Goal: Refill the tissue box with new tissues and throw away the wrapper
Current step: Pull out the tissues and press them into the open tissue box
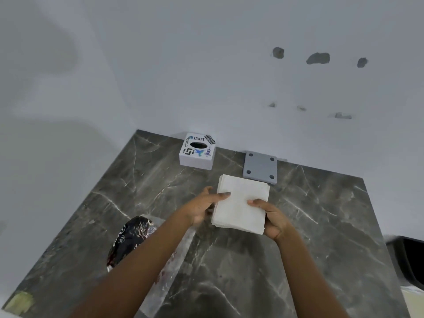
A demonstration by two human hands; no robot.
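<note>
A stack of white tissues (243,203) is held over the middle of the dark marble table (309,249). My left hand (203,208) grips its left edge, thumb on top. On the stack's right edge sits my right hand (269,216), fingers under it. The white tissue box (197,153), covered in stickers with a dark oval slot on top, stands at the table's back edge by the wall. A grey square plate (260,167) with four holes lies to the right of the box, just behind the stack. The crumpled black and clear wrapper (130,239) lies at the left, partly under my left forearm.
A white wall with several chipped patches (317,58) rises behind the table. A black bin (410,260) shows past the table's right edge. A yellowish patch (19,302) marks the table's near left corner.
</note>
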